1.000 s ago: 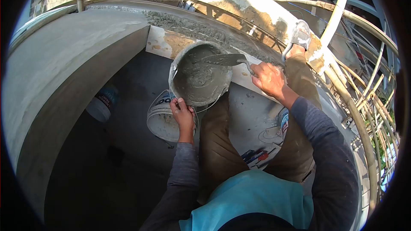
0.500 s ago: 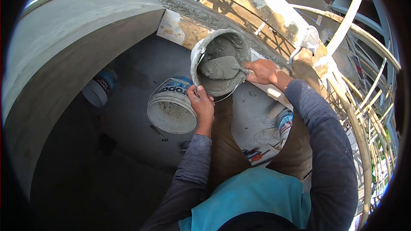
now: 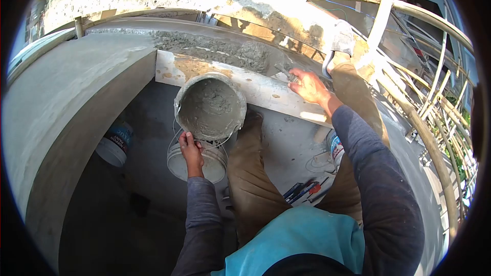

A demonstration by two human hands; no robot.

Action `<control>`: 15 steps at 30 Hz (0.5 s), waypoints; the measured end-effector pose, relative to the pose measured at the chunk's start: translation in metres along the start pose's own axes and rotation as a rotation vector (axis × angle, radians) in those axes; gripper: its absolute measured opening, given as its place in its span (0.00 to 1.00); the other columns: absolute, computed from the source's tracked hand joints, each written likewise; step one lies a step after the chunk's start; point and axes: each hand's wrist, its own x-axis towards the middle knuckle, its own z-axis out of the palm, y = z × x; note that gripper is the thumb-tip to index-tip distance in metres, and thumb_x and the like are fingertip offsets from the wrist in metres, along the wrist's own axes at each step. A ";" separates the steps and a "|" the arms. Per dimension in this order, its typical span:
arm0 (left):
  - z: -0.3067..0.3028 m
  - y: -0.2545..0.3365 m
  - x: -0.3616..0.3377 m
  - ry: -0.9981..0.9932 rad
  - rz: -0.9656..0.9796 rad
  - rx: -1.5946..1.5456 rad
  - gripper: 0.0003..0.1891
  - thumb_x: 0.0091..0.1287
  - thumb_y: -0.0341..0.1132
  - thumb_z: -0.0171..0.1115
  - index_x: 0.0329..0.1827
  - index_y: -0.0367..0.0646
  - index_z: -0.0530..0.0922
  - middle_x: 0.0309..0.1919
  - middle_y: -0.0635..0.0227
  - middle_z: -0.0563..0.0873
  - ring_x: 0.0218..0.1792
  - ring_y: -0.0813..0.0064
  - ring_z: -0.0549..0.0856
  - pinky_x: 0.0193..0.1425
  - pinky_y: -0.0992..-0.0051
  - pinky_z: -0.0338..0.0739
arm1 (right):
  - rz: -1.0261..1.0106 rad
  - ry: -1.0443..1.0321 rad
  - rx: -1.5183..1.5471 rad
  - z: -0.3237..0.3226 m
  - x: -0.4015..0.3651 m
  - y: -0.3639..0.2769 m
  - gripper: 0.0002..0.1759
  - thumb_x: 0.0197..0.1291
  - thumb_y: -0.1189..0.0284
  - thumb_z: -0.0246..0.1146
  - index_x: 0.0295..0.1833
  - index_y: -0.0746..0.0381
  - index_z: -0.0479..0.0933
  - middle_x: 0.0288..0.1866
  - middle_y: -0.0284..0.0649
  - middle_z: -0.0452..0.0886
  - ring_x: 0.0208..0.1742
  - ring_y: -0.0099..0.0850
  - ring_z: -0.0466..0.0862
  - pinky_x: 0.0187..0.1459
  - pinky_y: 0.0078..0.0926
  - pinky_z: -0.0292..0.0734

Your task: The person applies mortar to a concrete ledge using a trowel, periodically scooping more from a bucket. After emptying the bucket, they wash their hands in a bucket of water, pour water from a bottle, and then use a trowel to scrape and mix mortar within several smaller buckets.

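- Far to the left of the left grip, the curved wall point(image 3: 76, 71) is showing an even face, so its coat is looking finished.
- Nearer on that side, a paint bucket point(image 3: 113, 145) is lying tipped on the dark floor.
- The left grip point(image 3: 192, 153) is closing its fingers and thumb on the near rim of the mortar bucket point(image 3: 212, 107), holding it mouth-up at a tilt.
- Just below the left grip, a white bucket point(image 3: 197, 167) is standing partly behind the hand, its wall carrying residue.
- Just beyond the left grip, the mortar bucket is holding a good deal of wet grey mortar point(image 3: 209, 103), so plenty is remaining for use.
- Beyond the bucket, a pale board point(image 3: 266, 90) is running along the ledge, and a rough grey band point(image 3: 204, 47) is lying behind it. That stretch is looking covered but unsmoothed.
- To the left of the right grip, a thicker heap point(image 3: 254, 55) is sitting on the band, seemingly needing spreading and levelling.
- The right grip point(image 3: 310, 88) is curling almost closed around the handle of a trowel point(image 3: 292, 77). The blade is blurring into the ledge, so its load is impossible to tell.
- Below the right grip, hand tools point(image 3: 307, 190) are lying on the floor between the legs.
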 end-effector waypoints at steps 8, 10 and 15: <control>-0.006 -0.018 0.003 -0.001 0.000 -0.028 0.13 0.75 0.44 0.53 0.57 0.52 0.68 0.34 0.77 0.73 0.20 0.85 0.71 0.18 0.85 0.62 | 0.365 0.655 -0.318 0.008 0.011 0.090 0.20 0.61 0.60 0.61 0.56 0.56 0.73 0.49 0.46 0.80 0.53 0.45 0.82 0.50 0.45 0.77; -0.007 -0.019 0.005 -0.005 0.006 -0.031 0.13 0.75 0.44 0.53 0.57 0.50 0.68 0.34 0.76 0.73 0.20 0.85 0.71 0.18 0.84 0.62 | 0.245 0.765 -0.530 0.024 0.004 0.100 0.17 0.60 0.62 0.62 0.53 0.55 0.74 0.43 0.44 0.80 0.50 0.41 0.83 0.45 0.43 0.80; -0.004 -0.010 -0.003 0.001 0.006 -0.041 0.13 0.75 0.43 0.54 0.55 0.48 0.68 0.34 0.75 0.73 0.20 0.84 0.71 0.18 0.82 0.63 | 0.121 -0.026 -0.599 0.012 -0.020 0.063 0.16 0.60 0.61 0.62 0.51 0.56 0.73 0.44 0.42 0.81 0.48 0.43 0.83 0.44 0.43 0.79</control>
